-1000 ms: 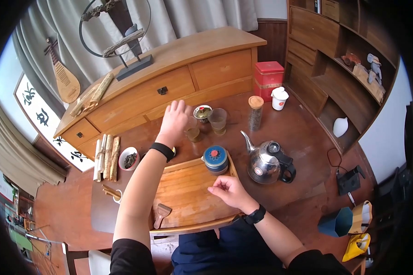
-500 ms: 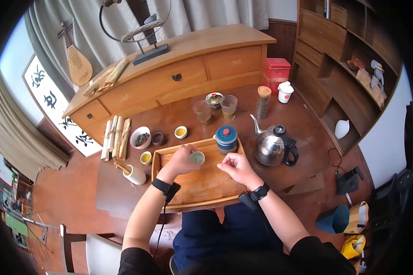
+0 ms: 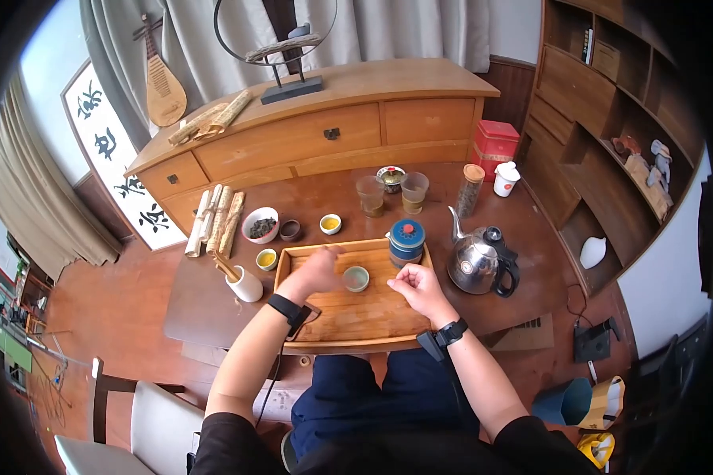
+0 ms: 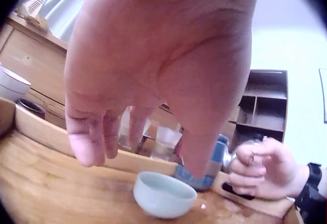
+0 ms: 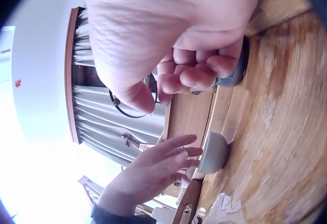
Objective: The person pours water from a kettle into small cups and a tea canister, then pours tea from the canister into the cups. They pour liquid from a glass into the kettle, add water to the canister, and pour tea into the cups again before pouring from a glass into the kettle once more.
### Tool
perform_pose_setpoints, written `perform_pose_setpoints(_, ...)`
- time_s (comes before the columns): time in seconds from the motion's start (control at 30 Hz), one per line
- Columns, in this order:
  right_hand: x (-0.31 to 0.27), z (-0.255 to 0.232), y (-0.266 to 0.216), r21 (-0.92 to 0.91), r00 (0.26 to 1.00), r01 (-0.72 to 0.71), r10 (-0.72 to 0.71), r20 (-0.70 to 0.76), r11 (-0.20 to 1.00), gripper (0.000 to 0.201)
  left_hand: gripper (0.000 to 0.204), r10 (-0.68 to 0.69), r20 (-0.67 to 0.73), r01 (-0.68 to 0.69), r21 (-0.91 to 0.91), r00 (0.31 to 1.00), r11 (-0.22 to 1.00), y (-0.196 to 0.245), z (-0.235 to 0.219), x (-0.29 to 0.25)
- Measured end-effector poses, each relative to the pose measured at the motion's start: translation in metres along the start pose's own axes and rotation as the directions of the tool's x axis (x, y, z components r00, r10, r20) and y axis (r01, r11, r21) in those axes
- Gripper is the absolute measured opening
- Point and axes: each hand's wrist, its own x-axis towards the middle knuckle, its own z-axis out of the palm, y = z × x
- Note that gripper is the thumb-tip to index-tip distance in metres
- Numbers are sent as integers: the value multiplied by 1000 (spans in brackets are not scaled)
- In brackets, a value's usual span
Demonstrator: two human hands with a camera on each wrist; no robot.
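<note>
A pale green cup (image 3: 356, 279) stands upright on the wooden tray (image 3: 348, 346). Just left of it is my left hand (image 3: 315, 273), fingers extended and not gripping it. In the left wrist view that hand (image 4: 163, 55) hangs above and behind the cup (image 4: 166, 196), fingers apart. My right hand (image 3: 418, 291) hovers over the tray's right side with loosely curled fingers. The right wrist view shows nothing held in the right hand (image 5: 168, 30), its thumb apart from the fingers. A blue lidded pot (image 3: 406, 241) sits at the tray's back right corner.
Right of the tray stands a steel kettle (image 3: 475, 261). Behind it are two glasses (image 3: 370, 198) and a cork-topped jar (image 3: 469, 190). Two cups of yellow liquid (image 3: 330, 224), a bowl of dark leaves (image 3: 261, 226) and a white holder (image 3: 245, 285) are at back and left.
My left hand came back from the table's far side to the tray, held the green cup there, and has now let go and moved slightly left. The right hand stays loosely curled over the tray.
</note>
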Motion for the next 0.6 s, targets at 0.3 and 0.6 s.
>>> perform_pose_setpoints(0.3, -1, 1, -2, 10, 1000, 11, -11, -1, 1000, 20, 43, -441, -389, 567, 319, 809, 759, -83, -66, 10)
perform_pose_setpoints(0.6, -3, 1, -5, -4, 1000, -3, 3, 1, 1000, 21, 47, -438, -332, 521, 225, 835, 823, -153, -46, 24)
